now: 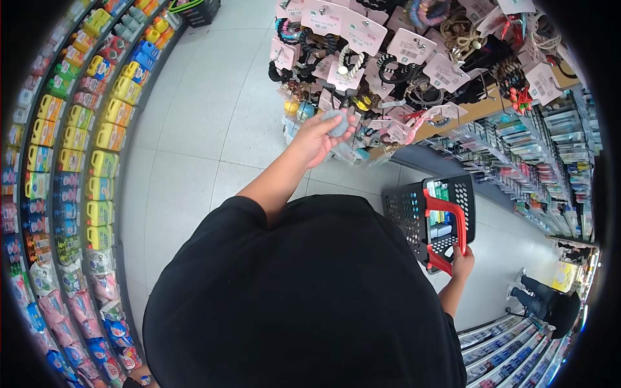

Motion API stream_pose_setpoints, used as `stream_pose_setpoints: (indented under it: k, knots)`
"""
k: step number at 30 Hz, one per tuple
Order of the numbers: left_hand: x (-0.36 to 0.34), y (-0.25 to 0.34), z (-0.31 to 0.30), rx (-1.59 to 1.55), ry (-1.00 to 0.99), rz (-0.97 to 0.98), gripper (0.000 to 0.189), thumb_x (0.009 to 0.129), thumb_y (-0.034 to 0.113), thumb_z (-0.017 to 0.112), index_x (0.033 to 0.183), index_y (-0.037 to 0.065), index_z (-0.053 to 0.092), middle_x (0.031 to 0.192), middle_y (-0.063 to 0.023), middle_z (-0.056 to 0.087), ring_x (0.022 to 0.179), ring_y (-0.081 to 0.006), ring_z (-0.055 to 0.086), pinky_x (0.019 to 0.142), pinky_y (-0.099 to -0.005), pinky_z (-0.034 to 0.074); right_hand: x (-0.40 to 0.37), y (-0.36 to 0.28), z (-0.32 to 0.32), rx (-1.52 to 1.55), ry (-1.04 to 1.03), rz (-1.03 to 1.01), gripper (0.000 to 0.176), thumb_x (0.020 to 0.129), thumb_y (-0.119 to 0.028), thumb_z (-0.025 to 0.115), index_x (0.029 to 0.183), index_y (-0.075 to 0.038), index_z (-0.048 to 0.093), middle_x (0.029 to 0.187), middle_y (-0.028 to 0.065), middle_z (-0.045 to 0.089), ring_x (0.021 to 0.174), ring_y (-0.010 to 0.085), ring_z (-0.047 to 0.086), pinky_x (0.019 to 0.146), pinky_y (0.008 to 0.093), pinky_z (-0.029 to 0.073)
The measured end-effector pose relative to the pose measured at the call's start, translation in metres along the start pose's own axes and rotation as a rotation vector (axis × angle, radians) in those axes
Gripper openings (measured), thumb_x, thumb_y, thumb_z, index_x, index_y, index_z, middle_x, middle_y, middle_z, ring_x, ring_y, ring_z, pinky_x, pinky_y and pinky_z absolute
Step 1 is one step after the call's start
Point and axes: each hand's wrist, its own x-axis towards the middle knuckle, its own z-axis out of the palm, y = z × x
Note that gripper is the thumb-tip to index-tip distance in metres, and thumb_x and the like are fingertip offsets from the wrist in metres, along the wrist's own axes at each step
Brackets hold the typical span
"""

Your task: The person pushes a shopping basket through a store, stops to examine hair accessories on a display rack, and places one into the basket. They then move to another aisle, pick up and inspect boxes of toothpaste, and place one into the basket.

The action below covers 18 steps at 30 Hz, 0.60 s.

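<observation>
My left hand point(320, 139) is stretched forward with its palm turned up, its fingers and thumb closed round a small grey, rounded object point(335, 123). Just beyond it hang hair ties on pink cards point(364, 32). My right hand point(461, 264) grips the red handle point(462, 223) of a black shopping basket point(404, 207) with holes in its walls. The basket hangs at my right side, and several packaged items point(441, 213) show inside it.
Shelves of yellow bottles point(100, 224) and bagged goods curve along the left. Racks of packaged goods point(517, 152) line the right. A person in dark clothes point(561, 310) stands at the lower right. Another basket point(197, 13) is at the top left on the tiled floor point(187, 142).
</observation>
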Motion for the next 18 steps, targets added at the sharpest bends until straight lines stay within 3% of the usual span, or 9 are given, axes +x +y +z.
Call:
stream_pose_setpoints:
  k: [11, 14, 18]
  knots:
    - [-0.001, -0.002, 0.002, 0.099, 0.068, -0.019, 0.028, 0.094, 0.014, 0.051, 0.118, -0.002, 0.049, 0.108, -0.0127, 0.061, 0.095, -0.0194, 0.061, 0.086, -0.0293, 0.051, -0.013, -0.015, 0.0, -0.041, 0.043, 0.006, 0.034, 0.075, -0.028, 0.071, 0.095, -0.001, 0.067, 0.076, 0.0099, 0.067, 0.071, 0.0198, 0.062, 0.07, 0.0326, 0.047]
    - [0.001, -0.005, -0.002, 0.105, 0.065, 0.003, 0.027, 0.095, 0.014, 0.05, 0.117, -0.002, 0.051, 0.107, -0.0123, 0.061, 0.094, -0.0194, 0.061, 0.085, -0.0291, 0.051, -0.015, -0.01, 0.006, -0.036, 0.141, -0.069, 0.033, 0.076, -0.03, 0.071, 0.09, 0.0, 0.067, 0.066, 0.0049, 0.059, 0.06, 0.014, 0.052, 0.06, 0.0303, 0.043]
    - [-0.001, -0.004, -0.001, 0.108, 0.097, 0.008, 0.028, 0.095, 0.014, 0.05, 0.117, -0.002, 0.051, 0.105, -0.0124, 0.061, 0.094, -0.0197, 0.061, 0.084, -0.029, 0.052, -0.015, -0.014, 0.004, -0.03, 0.117, -0.059, 0.034, 0.075, -0.03, 0.072, 0.092, -0.001, 0.068, 0.071, 0.0075, 0.063, 0.065, 0.0168, 0.057, 0.065, 0.0315, 0.045]
